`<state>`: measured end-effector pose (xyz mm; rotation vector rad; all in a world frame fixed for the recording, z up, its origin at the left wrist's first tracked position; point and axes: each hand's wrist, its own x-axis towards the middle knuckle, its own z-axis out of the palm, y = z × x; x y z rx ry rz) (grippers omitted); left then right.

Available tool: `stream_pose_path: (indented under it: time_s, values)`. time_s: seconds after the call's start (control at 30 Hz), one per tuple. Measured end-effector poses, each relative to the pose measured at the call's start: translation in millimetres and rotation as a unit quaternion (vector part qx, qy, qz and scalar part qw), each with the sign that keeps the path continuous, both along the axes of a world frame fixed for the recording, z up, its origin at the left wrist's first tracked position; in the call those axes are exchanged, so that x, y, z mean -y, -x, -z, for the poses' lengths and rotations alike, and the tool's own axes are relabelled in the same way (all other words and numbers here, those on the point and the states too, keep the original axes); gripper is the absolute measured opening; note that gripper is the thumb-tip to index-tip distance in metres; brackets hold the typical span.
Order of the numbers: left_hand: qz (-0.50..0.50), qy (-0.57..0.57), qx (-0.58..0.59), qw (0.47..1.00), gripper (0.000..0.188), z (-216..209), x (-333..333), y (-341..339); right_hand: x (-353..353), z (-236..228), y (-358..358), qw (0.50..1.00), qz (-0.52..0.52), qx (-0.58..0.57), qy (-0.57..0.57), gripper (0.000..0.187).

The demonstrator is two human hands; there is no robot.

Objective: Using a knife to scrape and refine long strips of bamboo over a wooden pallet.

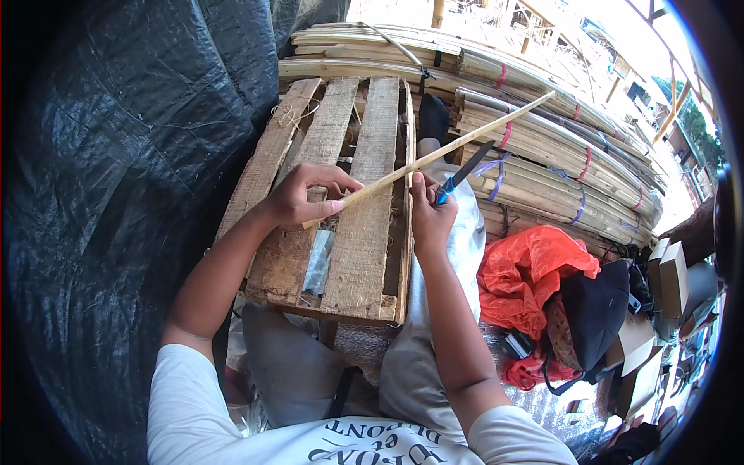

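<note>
Hands apart: our left hand point(297, 198) pinches stick point(457, 145) near lower end, right hand point(434, 222) grips knife point(470, 165). Stick slants over crate point(375, 128) and beyond. We seem at whittling step; next move likely calls for steady pinch, blade edge against stick.

A tarp point(139, 194) hung at left; a red bag point(527, 267) lay against a dark bundle point(597, 310), perhaps a backpack, near boxes point(673, 280).
</note>
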<state>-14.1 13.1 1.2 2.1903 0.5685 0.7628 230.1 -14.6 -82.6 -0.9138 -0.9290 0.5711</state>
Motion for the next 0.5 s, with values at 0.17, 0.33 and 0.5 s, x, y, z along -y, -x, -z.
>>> stream_pose_path:
  time_s: [0.17,0.33,0.5]
  values:
    - [0.011,0.047,0.019,0.999,0.052,9,-9,3,12,-13,19,0.971,0.118,0.110,0.176,0.038]
    - [0.013,0.061,0.038,0.997,0.056,11,-10,5,16,-26,24,0.936,0.150,0.242,0.207,0.028]
    - [0.039,0.084,0.045,0.995,0.057,15,-19,2,12,-24,21,0.914,0.184,0.291,0.213,0.028]
